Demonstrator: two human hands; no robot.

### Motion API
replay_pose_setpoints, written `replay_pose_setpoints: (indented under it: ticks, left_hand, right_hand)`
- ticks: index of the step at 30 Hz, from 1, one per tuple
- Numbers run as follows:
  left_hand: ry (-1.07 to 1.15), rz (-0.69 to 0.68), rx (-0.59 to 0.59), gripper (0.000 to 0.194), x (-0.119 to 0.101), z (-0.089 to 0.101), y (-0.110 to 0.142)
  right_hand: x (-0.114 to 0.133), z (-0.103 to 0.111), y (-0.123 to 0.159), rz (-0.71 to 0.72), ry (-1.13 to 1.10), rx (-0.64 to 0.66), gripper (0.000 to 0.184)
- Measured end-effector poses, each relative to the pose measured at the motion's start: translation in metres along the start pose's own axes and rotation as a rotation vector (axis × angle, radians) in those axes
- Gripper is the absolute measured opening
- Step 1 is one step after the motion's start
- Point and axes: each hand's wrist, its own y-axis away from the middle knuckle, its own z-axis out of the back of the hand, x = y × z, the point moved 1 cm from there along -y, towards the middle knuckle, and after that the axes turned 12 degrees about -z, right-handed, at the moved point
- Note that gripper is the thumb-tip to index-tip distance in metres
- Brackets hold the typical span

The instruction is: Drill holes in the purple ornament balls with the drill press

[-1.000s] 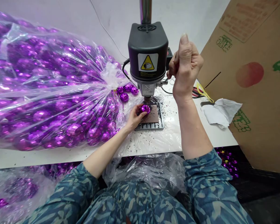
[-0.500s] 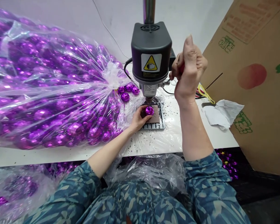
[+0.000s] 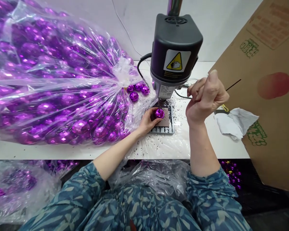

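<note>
A small bench drill press with a black motor housing stands on the white table. My left hand pinches a faceted purple ball on the press's base plate, right under the spindle. My right hand is closed in a fist around the press's feed lever at the machine's right side, lowered to about spindle height. The lever itself is mostly hidden in the fist.
A large clear plastic bag full of purple balls lies on the table's left half, with three loose balls at its mouth. A cardboard sheet leans at right, crumpled white paper beside it. Dark shavings litter the table around the base.
My right hand has swung down with the lever from the top of the housing to spindle level. The left hand keeps the ball on the plate. The view shifted left.
</note>
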Motion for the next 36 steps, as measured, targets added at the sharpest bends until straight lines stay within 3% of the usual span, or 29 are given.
replay_pose_setpoints:
  ticks: [11,20,26,29,32,36]
  left_hand:
    - [0.062,0.027,-0.016,0.053,0.000,0.000,0.001]
    - [-0.127,-0.082,0.059,0.054,0.010,0.003,0.000]
    - [-0.155,-0.110,0.081,0.053,0.013,0.003,0.002]
    - [-0.109,-0.103,0.081,0.054,0.015,0.002,0.002]
    - [-0.104,-0.095,0.077,0.053,0.015,0.001,-0.001]
    - [-0.222,-0.116,0.045,0.050,-0.006,0.007,0.008]
  right_hand:
    - [-0.015,0.010,0.010,0.124,0.071,-0.001,0.068]
    - [-0.034,0.019,0.010,0.375,0.003,0.084,0.060]
    - [-0.038,0.023,0.015,0.444,-0.050,0.144,0.057]
    - [-0.028,0.014,0.008,0.384,-0.069,0.125,0.058]
    - [-0.013,-0.001,-0.010,0.191,0.007,0.050,0.058]
    - [-0.001,-0.016,-0.032,0.040,0.093,0.027,0.063]
